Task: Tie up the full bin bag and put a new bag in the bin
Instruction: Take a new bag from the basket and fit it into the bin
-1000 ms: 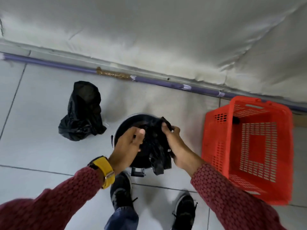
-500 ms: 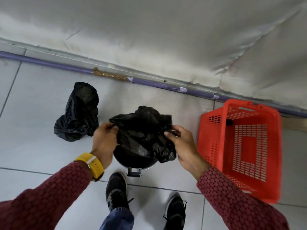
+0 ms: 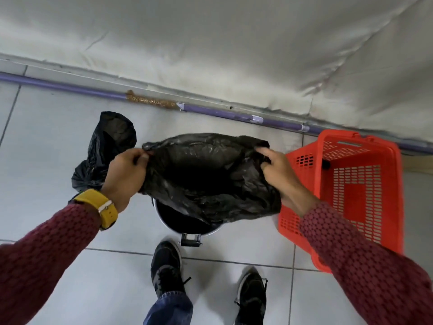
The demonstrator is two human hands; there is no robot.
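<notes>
Since half a second ago the hands have drawn apart, stretching the new bag from a bunched clump into a wide mouth. Left hand pinches the rim at its left end, right hand is closed on the rim at its right end; the long axis runs left to right. The bag hangs directly above the bin, both hands about equally near, so the move is likely straight down; the tied full bag sits on the floor, left.
</notes>
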